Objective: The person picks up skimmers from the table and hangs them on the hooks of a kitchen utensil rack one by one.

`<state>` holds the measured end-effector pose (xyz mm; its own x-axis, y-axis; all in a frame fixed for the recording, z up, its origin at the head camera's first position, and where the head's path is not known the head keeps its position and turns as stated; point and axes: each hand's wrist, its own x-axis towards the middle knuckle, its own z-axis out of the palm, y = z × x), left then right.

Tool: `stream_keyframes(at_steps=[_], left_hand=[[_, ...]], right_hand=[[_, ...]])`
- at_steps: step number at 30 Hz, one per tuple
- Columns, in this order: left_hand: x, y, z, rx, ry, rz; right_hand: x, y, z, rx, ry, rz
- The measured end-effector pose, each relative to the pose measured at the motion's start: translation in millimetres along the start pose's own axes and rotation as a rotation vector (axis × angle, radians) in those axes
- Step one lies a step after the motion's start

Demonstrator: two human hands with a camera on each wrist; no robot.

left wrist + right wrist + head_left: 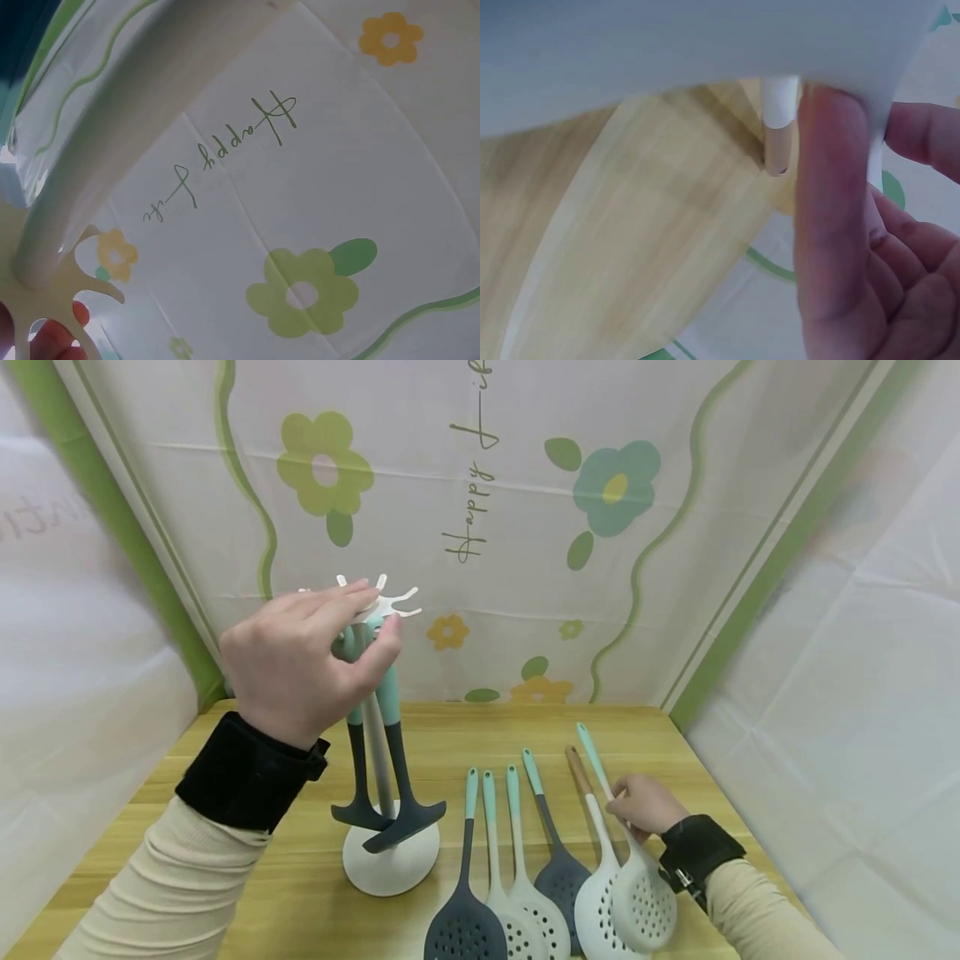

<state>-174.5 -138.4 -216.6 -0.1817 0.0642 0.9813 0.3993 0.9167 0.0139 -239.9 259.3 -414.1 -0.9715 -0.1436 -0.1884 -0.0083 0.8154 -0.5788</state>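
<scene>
The left hand (300, 664) is gripping the hooked crown of the utensil stand (382, 727), standing on the wooden table (300, 877) with two dark utensils hanging. The left wrist view is showing only its pole against the flowered backdrop (525, 510). The right hand (645, 803) is pinching the mint-handled skimmer (626, 852), lying rightmost among six utensils; the right wrist view is showing fingers curling around it.
</scene>
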Motion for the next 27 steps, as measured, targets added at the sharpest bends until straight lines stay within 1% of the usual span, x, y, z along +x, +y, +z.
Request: stream_keyframes(at_steps=[6,10,13,16,20,22,24,27], left_hand=[[-0.7,-5.1,1.3,-0.050,-0.005,-0.005],[-0.1,-6.4,1.8,-0.067,-0.008,-0.005],[0.6,-5.9,0.7,-0.069,-0.022,-0.007],[2.4,-5.4,-2.8,-0.032,-0.064,0.017],[6.0,-3.3,-8.0,0.056,-0.134,0.065],[7.3,-0.8,-9.1,0.089,-0.156,0.073],[8.1,2.1,-9.4,0.109,-0.165,0.072],[8.5,6.3,-8.4,0.117,-0.149,0.055]], right_hand=[[0,-7,0,0.000,0.008,-0.004],[1,-8,0,0.000,0.006,0.002],[2,-8,0,-0.004,0.000,-0.003],[2,-10,-1,-0.005,-0.003,-0.014],[1,-14,-3,-0.002,-0.004,-0.032],[0,-16,-4,0.002,-0.004,-0.037],[-1,-17,-5,0.003,-0.005,-0.038],[-1,-19,-5,0.000,-0.005,-0.044]])
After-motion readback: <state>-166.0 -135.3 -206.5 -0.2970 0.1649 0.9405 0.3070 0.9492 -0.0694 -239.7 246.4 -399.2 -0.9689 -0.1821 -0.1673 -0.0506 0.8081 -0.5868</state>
